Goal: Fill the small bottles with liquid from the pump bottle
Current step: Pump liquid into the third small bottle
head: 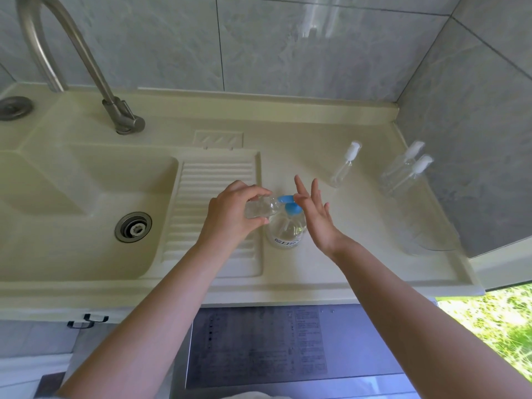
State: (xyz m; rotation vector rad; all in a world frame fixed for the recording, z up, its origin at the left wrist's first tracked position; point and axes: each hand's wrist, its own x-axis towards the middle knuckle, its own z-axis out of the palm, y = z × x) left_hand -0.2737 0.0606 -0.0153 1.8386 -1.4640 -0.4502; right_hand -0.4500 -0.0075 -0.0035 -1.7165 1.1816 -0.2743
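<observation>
A cream moulded table (331, 272) with a sink carries a clear round pump bottle with a blue nozzle (286, 226), upright, nozzle pointing left. The left hand (230, 214) pinches a small clear uncapped bottle (260, 208) lying sideways, mouth at the nozzle. The right hand (315, 214), fingers spread, presses the pump top, partly hiding it. Liquid level is hard to make out

Table (331, 131): cream, smooth, faintly glossy moulded surface; ribbed washboard (213, 197) of the same material. Tap (72, 47): brushed metal, dull sheen. Drain (133, 226): bright metal. Wall tiles (316, 44): grey, marbled, glossy, reflective. Pump bottle (286, 226): clear plastic, blue plastic pump head. Small bottles (344, 165): clear plastic, white plastic tops. Panel (259, 341) below the table: grey, smooth, semi-gloss.
</observation>
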